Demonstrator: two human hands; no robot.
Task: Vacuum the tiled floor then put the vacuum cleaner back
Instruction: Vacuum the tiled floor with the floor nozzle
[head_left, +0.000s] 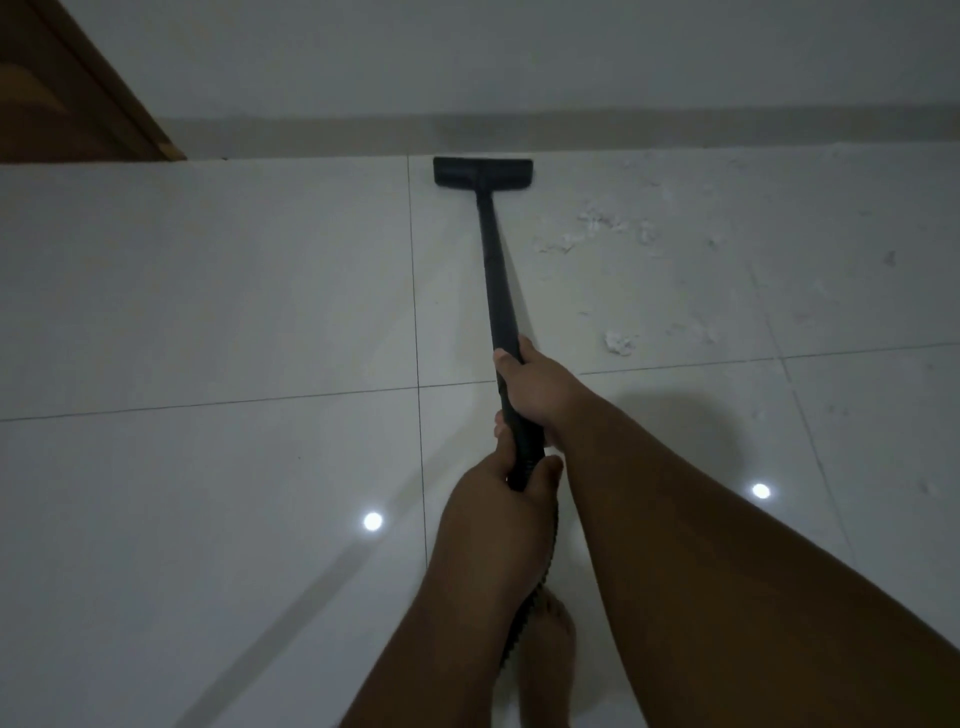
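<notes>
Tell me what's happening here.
A person is vacuuming a tiled floor. Both hands hold the black wand: right hand further along it, left hand nearer the hose. The floor head sits at the wall's baseboard. White debris lies to its right, not yet picked up.

Tiled floor bears nozzle, white scraps.

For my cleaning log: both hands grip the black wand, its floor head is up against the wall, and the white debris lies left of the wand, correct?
Nearly. The head view shows the white debris lying right of the wand, not left. Both the left hand and right hand grip it, and the floor head sits against the wall.
</notes>
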